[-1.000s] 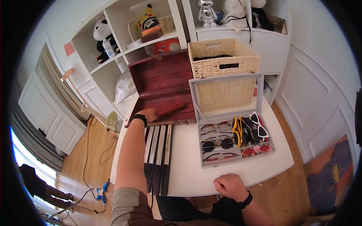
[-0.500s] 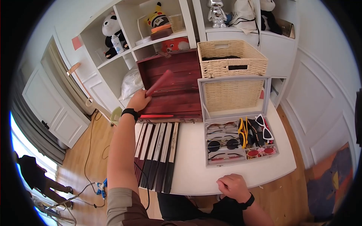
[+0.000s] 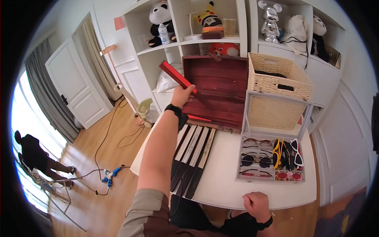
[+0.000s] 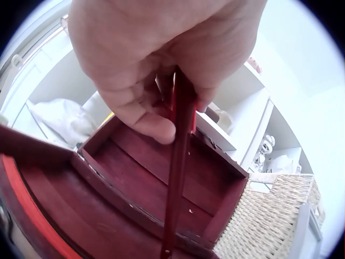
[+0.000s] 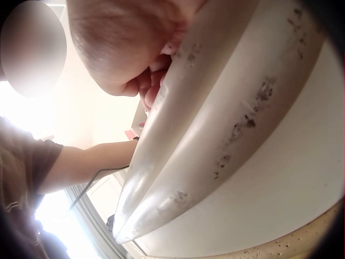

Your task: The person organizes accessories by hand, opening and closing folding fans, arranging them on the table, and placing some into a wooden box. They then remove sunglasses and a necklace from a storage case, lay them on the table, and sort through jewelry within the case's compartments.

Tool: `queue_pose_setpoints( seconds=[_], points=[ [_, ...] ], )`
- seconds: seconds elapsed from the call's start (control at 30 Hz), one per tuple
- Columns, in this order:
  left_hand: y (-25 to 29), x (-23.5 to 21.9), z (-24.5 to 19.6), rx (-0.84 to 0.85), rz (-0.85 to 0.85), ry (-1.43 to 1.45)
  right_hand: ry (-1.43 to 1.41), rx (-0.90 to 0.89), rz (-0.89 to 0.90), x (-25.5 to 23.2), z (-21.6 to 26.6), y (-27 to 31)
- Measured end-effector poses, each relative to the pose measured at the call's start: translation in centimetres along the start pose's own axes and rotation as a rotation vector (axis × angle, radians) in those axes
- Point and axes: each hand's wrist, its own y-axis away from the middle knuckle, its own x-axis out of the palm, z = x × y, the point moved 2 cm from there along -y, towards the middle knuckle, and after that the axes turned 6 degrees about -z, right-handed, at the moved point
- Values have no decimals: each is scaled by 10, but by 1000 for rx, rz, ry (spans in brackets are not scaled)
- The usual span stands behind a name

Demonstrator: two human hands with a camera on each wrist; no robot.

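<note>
My left hand (image 3: pixel 182 96) grips one end of a closed red folding fan (image 3: pixel 174 74), which slants up and left over the open suitcase's left side. The left wrist view has the fan (image 4: pixel 178 183) pinched between thumb and fingers, pointing down past the palm. The dark red wooden suitcase (image 3: pixel 217 77) stands open on the white table (image 3: pixel 221 173), its lid raised at the back. A second red strip, similar to the fan, lies along the suitcase's front wall (image 4: pixel 38 216). Nothing shows in my right hand (image 3: pixel 257 206), which rests loosely curled at the table's front edge.
Several dark-covered books (image 3: pixel 195 150) lie in a row before the suitcase. Right of them is an open grey case (image 3: pixel 238 173) of sunglasses. A woven basket (image 3: pixel 294 91) stands behind it, before the white shelves (image 3: pixel 173 44). A person (image 3: pixel 35 154) stands far left.
My left hand lifted the fan out of the suitcase, then swung it up and left. The head view has turned left. My right hand stays at the table edge.
</note>
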Motion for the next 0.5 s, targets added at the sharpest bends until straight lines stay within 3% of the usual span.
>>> queue_pose_setpoints(
  seconds=[0.07, 0.27, 0.33, 0.37, 0.5],
  points=[
    [5, 14, 8, -28, 9, 25, -2, -14, 11, 0, 0, -1],
    [3, 45, 36, -61, -176, -40, -18, 4, -14, -1, -1, 0],
    [1, 50, 45, 124, -328, -70, -24, -3, -1, -1, -2, 0],
    [12, 51, 37, 52, -315, -87, -21, 1, -3, -1, -2, 0],
    [-1, 53, 67, 106, -302, -36, -40, 8, 2, -3, -1, -1]
  ],
)
